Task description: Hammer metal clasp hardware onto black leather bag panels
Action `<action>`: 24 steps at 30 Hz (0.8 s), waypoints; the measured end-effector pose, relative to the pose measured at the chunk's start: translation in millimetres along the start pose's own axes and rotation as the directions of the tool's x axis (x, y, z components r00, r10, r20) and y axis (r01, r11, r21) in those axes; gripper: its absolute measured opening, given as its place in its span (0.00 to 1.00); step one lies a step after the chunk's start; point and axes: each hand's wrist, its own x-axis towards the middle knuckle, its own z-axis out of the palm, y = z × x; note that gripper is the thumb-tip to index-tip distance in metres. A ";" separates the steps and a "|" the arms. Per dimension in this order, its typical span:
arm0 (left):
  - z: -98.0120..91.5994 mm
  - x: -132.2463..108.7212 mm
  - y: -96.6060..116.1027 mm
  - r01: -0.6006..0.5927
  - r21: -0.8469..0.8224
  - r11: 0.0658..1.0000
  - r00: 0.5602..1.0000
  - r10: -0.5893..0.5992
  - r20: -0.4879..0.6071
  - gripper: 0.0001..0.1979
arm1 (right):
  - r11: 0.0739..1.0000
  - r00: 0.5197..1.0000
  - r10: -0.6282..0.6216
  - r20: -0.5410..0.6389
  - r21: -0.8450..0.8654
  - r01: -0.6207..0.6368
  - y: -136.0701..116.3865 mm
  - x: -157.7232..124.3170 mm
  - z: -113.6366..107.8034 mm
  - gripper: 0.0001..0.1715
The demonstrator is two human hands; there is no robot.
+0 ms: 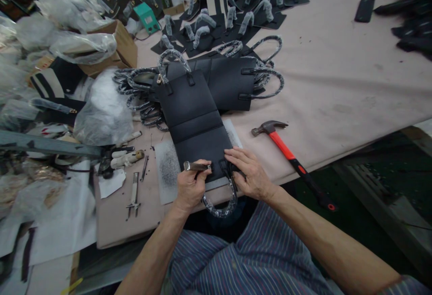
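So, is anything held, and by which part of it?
The left grip holds a metal tool by its shaft, between the ends. The right grip touches the black panel; whether it pinches anything cannot be told.

On the table, the bag panel lies partly over the board, and the other panels lie behind it at 1 o'clock. Counting from this bag panel, the hammer lies at 4 o'clock, the phone farther at 2, the box at 11 and the plastic bag at 9.

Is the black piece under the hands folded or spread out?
Spread out: the black piece lies flat, its wrapped handles at opposite ends.
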 end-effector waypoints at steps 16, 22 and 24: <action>6.1 5.2 9.6 0.027 0.042 0.999 0.996 -0.030 0.081 0.07 | 0.992 0.998 0.058 -0.018 -0.114 -0.060 9.3 -3.9 -30.9 0.30; 7.8 3.7 8.6 0.065 0.014 0.998 0.994 -0.066 0.082 0.06 | 0.664 0.832 0.530 -0.164 -0.531 -0.527 32.1 -30.7 -88.0 0.20; 8.4 3.2 6.3 0.056 0.000 0.998 0.995 -0.056 0.077 0.06 | 0.591 0.702 0.699 -0.137 -0.441 -0.675 34.8 -33.9 -98.7 0.12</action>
